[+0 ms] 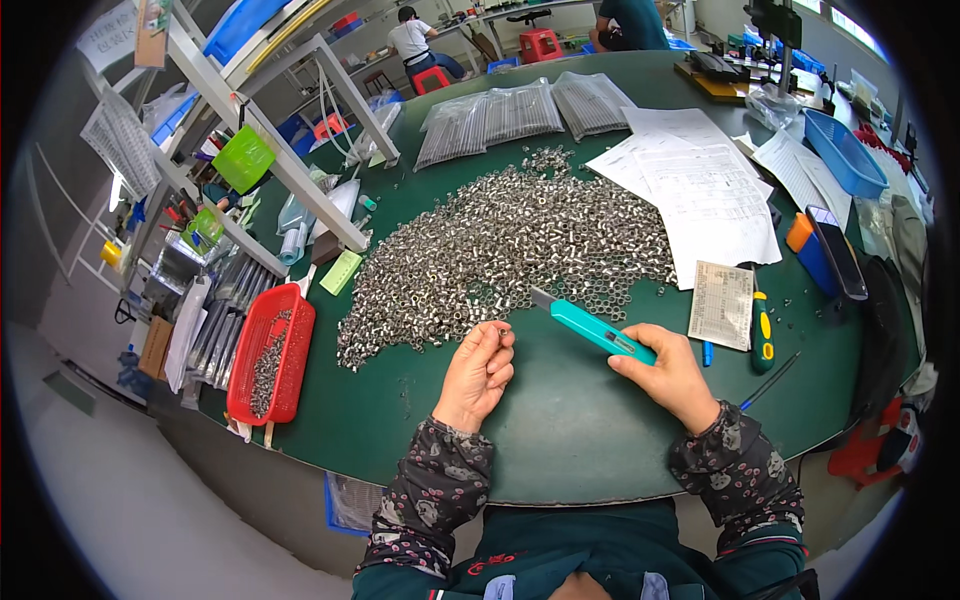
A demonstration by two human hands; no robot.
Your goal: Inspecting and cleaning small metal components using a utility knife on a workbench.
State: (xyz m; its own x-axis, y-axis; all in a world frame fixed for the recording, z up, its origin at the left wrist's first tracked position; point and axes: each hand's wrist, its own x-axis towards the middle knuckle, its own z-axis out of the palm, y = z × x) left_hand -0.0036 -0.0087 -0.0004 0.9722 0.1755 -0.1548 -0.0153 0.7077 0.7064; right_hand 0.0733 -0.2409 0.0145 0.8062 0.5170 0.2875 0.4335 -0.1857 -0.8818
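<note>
My right hand (672, 372) grips a teal utility knife (592, 324), its blade out and pointing up and left. Close to that blade, my left hand (472, 378) is closed, with thumb and fingertips pinching a small metal ring that is mostly hidden. Beyond both hands spreads a wide heap of small shiny metal rings (520, 235) on the green table (560, 430). At the left edge stands a red plastic basket (299, 370), partly filled with similar small metal pieces (266, 378).
Papers (705, 200) lie right of the heap, with a yellow-green screwdriver (763, 335), a printed card (722, 303) and a phone (836, 252) nearby. Bagged metal rods (490, 122) lie behind it. A white frame (300, 190) rises at left. Two people sit farther back.
</note>
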